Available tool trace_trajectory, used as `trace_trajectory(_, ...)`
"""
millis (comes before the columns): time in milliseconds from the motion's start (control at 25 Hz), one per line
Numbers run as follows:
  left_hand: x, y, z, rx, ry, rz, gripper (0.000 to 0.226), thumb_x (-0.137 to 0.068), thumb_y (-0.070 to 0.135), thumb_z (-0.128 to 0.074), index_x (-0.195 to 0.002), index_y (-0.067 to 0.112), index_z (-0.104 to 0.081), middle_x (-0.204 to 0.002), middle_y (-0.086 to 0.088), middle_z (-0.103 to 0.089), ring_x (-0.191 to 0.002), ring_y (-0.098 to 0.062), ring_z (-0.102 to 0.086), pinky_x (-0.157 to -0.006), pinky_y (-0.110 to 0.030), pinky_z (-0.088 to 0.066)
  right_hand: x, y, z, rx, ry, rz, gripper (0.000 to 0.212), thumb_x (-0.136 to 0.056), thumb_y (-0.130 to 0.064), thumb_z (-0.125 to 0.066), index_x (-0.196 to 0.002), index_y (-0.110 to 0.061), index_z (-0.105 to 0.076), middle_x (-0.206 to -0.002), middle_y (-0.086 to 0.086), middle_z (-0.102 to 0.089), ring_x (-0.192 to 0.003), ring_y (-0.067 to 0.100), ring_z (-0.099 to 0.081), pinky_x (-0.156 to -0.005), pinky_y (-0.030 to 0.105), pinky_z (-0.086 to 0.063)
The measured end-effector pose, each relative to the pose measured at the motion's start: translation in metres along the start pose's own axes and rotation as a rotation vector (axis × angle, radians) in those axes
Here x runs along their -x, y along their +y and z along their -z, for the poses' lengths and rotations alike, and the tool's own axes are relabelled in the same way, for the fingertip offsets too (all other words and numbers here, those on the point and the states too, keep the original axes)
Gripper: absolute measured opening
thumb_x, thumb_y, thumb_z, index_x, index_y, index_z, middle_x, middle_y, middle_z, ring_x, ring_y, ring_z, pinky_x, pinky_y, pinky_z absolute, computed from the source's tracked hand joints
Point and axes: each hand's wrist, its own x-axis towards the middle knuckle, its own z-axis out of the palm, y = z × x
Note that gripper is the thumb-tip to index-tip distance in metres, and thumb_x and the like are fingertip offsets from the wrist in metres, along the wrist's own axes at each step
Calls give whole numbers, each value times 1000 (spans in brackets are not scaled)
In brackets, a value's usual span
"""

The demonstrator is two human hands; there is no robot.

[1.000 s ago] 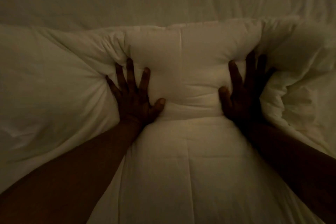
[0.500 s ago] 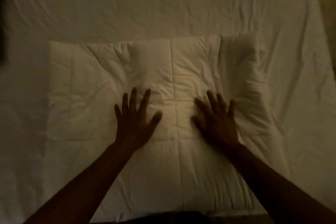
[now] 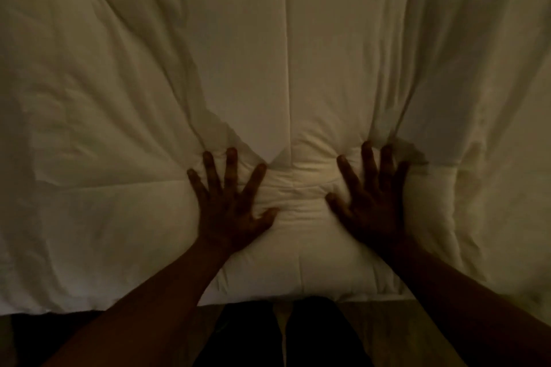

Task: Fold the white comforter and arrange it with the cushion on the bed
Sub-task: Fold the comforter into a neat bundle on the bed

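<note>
The white comforter (image 3: pixel 286 68) filled nearly the whole frame, from the top edge down to a near hem that ran across the lower part of the picture. A stitched seam ran straight down its centre, and a cross seam passed under the hands. Creases fanned out from both hands toward the upper left and upper right.

The left hand (image 3: pixel 229 205) lay just left of centre in the lower middle, palm down, fingers straight and spread wide, pressing flat into the quilt and grasping nothing. The right hand (image 3: pixel 369 202) lay just right of centre at the same height, likewise flat, fingers splayed and released, its palm sunk into the padding. Between the two hands the fabric bunched into a puffed ridge with small wrinkles.

Both bare forearms came up from the bottom corners of the frame. Below the hem, at bottom centre, the person's dark trousers (image 3: pixel 298 337) showed, with a strip of pale floor (image 3: pixel 387 325) to the right. The light was dim and yellowish.
</note>
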Motion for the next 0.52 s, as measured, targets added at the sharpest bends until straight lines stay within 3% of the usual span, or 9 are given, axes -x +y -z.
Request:
trace_trajectory(120,-4,-12,-47,55,96,-62,82,-80,73,-46,-149,33,-29,-162,-21,-12,-142,-62,-9,-104,-81,-9,-6,3,-41,-51,79,55,72,-89,-64,-46,-151,-31,-31,-162,20,-14,-148,49,-3,-112,73,-3)
trace_trajectory(320,-18,-26,-91,114,204,-134,74,-83,72,-38,-145,32,-35,-166,-5,10,-139,-63,-14,-105,-81,-7,-21,4,-84,-132,237,122,71,-88,-61,-47,-146,-22,-35,-155,29,-23,-144,54,-10,-112,72,3)
trace_trajectory(520,-13,-25,-76,91,147,-85,75,-83,70,-38,-150,37,-29,-162,-15,-14,-143,-59,-12,-107,-78,-10,-21,-3,-68,-149,214,85,70,-89,-57,-51,-148,-21,-42,-158,26,-21,-146,51,-10,-112,72,-1)
